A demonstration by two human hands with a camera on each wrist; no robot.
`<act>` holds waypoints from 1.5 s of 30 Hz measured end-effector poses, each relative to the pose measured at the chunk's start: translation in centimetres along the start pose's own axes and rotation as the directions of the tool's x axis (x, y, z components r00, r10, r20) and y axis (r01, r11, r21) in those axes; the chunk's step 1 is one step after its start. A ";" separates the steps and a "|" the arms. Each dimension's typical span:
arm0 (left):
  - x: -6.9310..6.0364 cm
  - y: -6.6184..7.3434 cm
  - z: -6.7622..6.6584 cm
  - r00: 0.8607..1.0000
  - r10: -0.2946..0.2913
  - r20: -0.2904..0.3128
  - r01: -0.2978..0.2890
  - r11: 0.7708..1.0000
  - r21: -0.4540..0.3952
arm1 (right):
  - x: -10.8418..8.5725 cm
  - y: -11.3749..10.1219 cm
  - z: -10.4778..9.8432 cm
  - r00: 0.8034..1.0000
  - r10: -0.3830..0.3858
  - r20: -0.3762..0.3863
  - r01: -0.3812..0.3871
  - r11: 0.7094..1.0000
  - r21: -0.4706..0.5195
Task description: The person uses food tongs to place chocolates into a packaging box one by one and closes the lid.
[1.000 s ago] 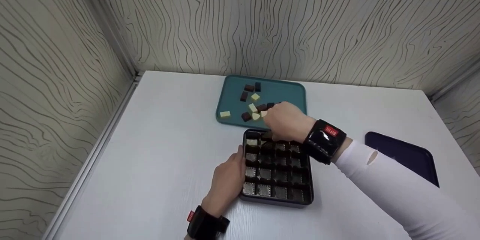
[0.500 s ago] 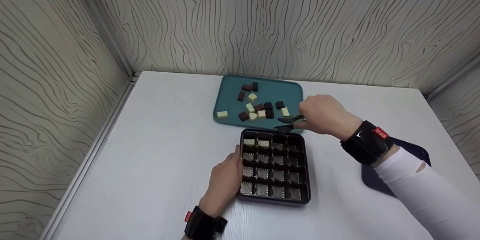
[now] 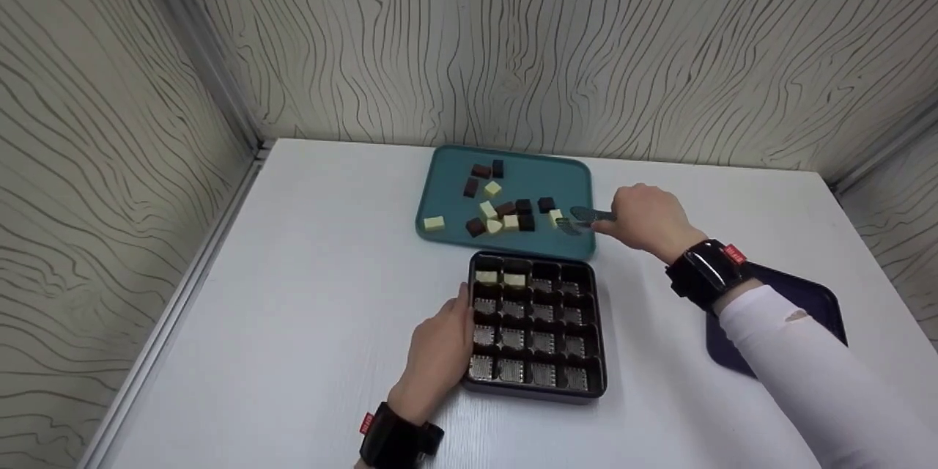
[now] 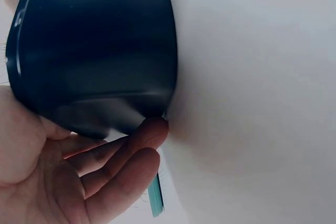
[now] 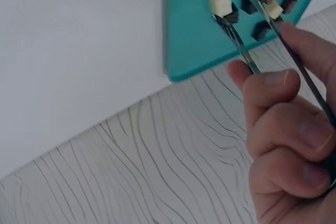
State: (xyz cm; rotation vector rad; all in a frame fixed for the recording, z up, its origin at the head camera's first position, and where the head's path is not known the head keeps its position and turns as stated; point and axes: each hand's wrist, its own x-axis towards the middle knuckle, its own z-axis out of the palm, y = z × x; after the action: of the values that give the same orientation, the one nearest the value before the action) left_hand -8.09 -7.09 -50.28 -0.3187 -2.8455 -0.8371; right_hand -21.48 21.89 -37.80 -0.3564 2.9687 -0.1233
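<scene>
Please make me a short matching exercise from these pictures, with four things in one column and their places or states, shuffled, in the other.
Column one:
1. left hand
2. tongs
3. teal tray
4. compartment box

Column two:
A. has two pale pieces in its far row
B. touching the left side of the box
C. bearing scattered pale and dark pieces
D. held in the right hand

Right pairs: 1-B, 2-D, 3-C, 4-A.

Cream blocks [image 3: 434, 223] and dark-brown blocks [image 3: 476, 226] popped against the teal rectangular tray [image 3: 448, 199]; the pale wall [image 3: 513, 51] rippled dark-streaked!
</scene>
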 end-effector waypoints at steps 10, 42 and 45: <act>0.0 0.1 -0.1 1.000 -0.024 0.013 0.024 0.999 -0.038 | 2.3 -0.4 1.8 0.998 0.061 0.021 -0.062 0.997 0.053; -0.1 0.0 0.0 1.000 0.006 -0.011 -0.006 1.000 -0.009 | 2.9 -1.7 1.0 0.991 -0.111 0.071 0.114 0.993 -0.032; 0.0 0.0 -0.1 1.000 0.006 -0.004 -0.006 1.000 -0.018 | 3.0 -1.8 1.0 0.991 -0.109 0.072 0.111 0.993 -0.035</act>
State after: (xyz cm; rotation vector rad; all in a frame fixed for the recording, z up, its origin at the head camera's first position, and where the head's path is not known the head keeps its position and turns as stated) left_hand -8.06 -7.12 -50.23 -0.3278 -2.8332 -0.8619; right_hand -23.84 19.36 -39.00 -0.5189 2.8852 -0.0642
